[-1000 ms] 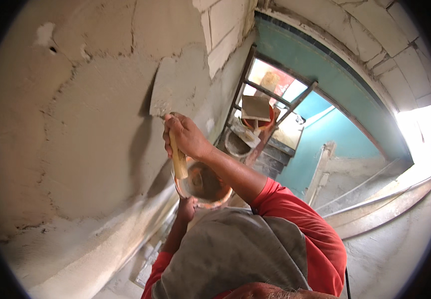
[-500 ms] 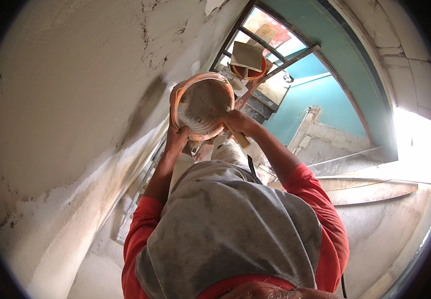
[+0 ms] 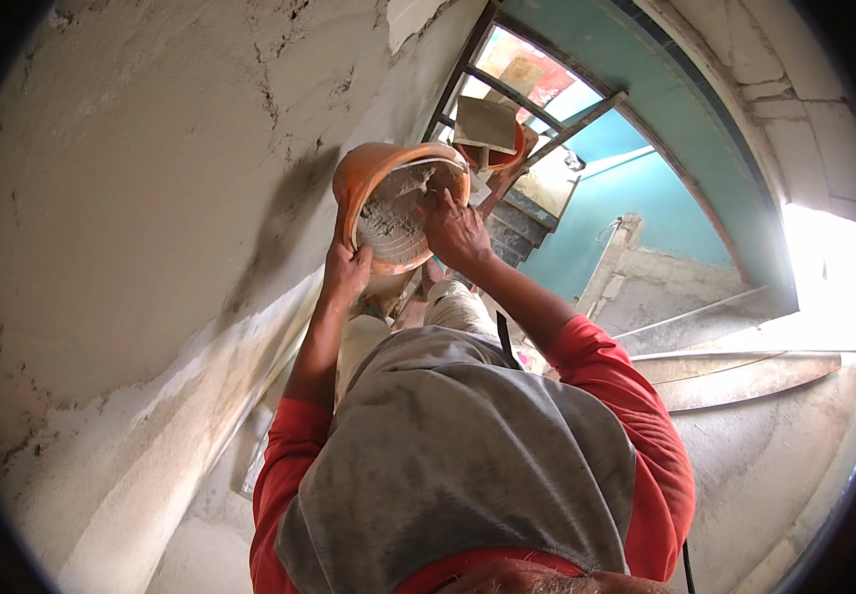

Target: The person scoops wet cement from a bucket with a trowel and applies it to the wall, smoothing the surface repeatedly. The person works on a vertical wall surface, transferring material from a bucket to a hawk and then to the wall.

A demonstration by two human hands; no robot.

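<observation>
An orange bucket (image 3: 359, 183) is tilted in front of me, its mouth turned toward me. Grey wet mortar (image 3: 393, 223) coats its inside and gathers toward the upper part. My left hand (image 3: 349, 269) is closed on the near left of the rim, thumb over the edge. Inside the mouth, on the right, is my right hand (image 3: 456, 236), with its fingers stretched toward the mortar. The fingertips are partly hidden in shadow, and I make out no tool in them.
Beyond the bucket stands a second orange bucket (image 3: 509, 150) with a square flat board (image 3: 485, 124) over it. A wooden ladder-like frame (image 3: 586, 117) leans there, above dark steps (image 3: 517, 226). Close on my left runs a rough plastered wall (image 3: 151, 198). Curved stair treads (image 3: 745, 381) lie to the right.
My right hand has left the bucket's right rim and reached into its mouth. The bucket has tipped, showing more of its left outer side. The left hand keeps its grip.
</observation>
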